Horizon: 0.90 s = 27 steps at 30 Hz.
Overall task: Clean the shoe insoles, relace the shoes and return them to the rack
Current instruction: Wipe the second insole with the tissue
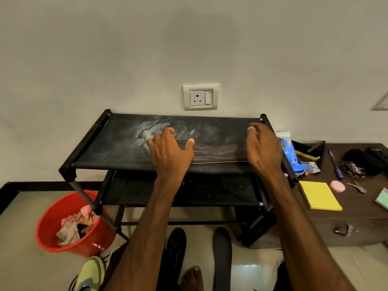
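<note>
A black shoe rack [117, 152] stands against the wall, its top shelf smeared with white powder. A dark insole [218, 154] with pale wavy lines lies flat on that shelf. My left hand [170, 152] rests over the insole's left end with fingers spread. My right hand [264, 148] sits at its right end, fingers curled and apart. Neither hand visibly grips it. Two more dark insoles [176, 248] [222, 255] lie on the floor below the rack. A yellow-green shoe [90, 274] with loose laces is at the bottom left.
A red bucket [50, 227] of crumpled cloths stands left of the rack. A brown low cabinet [336, 225] on the right holds a yellow sponge [320, 196], pink soap [337, 186], brush [307, 151], polish tin [354, 169], pen and blue packet [290, 154]. My bare foot [192, 278] is below.
</note>
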### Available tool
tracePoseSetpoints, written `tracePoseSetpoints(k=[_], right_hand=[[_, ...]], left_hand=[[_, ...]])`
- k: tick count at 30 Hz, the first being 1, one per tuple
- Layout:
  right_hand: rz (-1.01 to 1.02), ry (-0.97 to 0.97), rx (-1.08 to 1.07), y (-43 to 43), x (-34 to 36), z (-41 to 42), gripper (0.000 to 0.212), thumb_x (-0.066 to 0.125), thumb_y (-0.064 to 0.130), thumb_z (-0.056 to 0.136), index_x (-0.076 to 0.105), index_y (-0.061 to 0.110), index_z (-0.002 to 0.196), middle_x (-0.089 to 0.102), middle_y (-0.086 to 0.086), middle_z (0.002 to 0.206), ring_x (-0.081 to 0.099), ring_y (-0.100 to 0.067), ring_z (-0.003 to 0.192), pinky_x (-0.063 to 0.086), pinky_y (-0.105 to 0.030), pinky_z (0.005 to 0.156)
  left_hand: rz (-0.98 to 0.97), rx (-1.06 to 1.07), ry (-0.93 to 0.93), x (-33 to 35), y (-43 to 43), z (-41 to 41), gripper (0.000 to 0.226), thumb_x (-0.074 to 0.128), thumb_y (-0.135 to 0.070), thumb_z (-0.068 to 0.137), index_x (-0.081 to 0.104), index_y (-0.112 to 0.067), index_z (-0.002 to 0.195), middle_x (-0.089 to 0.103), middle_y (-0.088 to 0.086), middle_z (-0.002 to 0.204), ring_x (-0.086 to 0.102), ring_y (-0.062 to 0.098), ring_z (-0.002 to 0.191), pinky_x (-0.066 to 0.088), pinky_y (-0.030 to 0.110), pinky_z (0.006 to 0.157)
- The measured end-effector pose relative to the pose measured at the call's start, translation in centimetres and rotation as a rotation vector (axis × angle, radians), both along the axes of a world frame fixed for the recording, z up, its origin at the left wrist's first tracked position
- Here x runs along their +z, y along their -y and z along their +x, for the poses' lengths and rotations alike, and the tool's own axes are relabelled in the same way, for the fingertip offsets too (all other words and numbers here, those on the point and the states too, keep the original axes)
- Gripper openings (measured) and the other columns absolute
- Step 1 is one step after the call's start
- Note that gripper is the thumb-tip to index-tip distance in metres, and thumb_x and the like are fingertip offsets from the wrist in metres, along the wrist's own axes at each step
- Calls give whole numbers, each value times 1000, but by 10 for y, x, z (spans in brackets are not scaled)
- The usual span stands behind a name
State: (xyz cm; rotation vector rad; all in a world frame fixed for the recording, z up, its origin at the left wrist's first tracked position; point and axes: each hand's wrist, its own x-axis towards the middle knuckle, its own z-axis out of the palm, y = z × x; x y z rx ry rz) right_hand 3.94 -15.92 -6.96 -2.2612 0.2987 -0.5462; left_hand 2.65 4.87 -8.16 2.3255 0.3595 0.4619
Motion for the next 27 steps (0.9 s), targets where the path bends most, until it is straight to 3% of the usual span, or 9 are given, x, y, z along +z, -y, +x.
tracePoseSetpoints(k=[2,4,7,9,11,14,19,23,27], right_hand=[[252,-38,97,-12,-2,-6,47,40,35,90,61,20,129,72,-5,114,64,-25,112,48,-45,104],[357,-48,167,-18,-5,-9,47,44,36,84,57,25,127,73,-1,107,67,-18,107,51,-48,102],[325,-75,260,-23,-2,-6,39,62,24,92,54,24,130,73,1,107,68,-11,103,54,-41,97],[268,-98,289,-25,-1,-1,45,70,13,92,52,22,132,70,4,107,66,-4,97,56,-28,86],[213,-98,316,-29,-2,5,48,75,6,87,55,20,129,69,7,105,66,-2,93,58,-26,80],[138,-68,368,-33,-2,18,37,76,2,85,69,21,115,72,12,100,69,-2,90,60,-26,82],[25,-44,462,-57,-4,37,24,74,6,86,78,27,97,71,22,90,66,8,85,48,-5,69],[-8,62,530,-78,-12,35,21,74,7,84,79,26,91,73,19,84,69,3,81,55,-16,71],[19,107,558,-87,-15,33,16,77,6,84,82,20,91,75,14,84,70,3,80,55,-12,70]], left_hand=[[-1,-61,-95,-10,-5,-5,97,71,-68,80,36,-12,150,46,9,148,32,30,140,29,42,115],[-30,-176,-163,-11,-9,-11,119,68,-79,72,21,-11,158,36,8,157,23,30,147,30,49,119],[31,-265,-235,-5,-15,-11,133,73,-76,70,0,-14,162,18,7,167,8,30,151,21,47,122],[113,-287,-258,-1,-21,-8,133,77,-69,71,-3,-13,162,18,6,167,9,29,150,19,42,121],[98,-330,-295,0,-27,-2,130,79,-64,74,-4,-17,162,22,4,165,10,27,149,19,43,121],[71,-409,-328,-2,-32,10,127,81,-62,72,0,-25,163,33,2,161,13,27,149,23,49,121],[107,-406,-311,-7,-40,16,119,84,-66,64,23,-29,159,49,-5,146,31,25,137,31,46,116],[172,-347,-241,-12,-42,10,95,78,-78,57,51,-38,138,55,-1,126,41,23,123,38,39,106],[217,-323,-217,-18,-39,6,89,70,-85,59,52,-40,134,54,-2,127,43,21,123,38,39,105]])
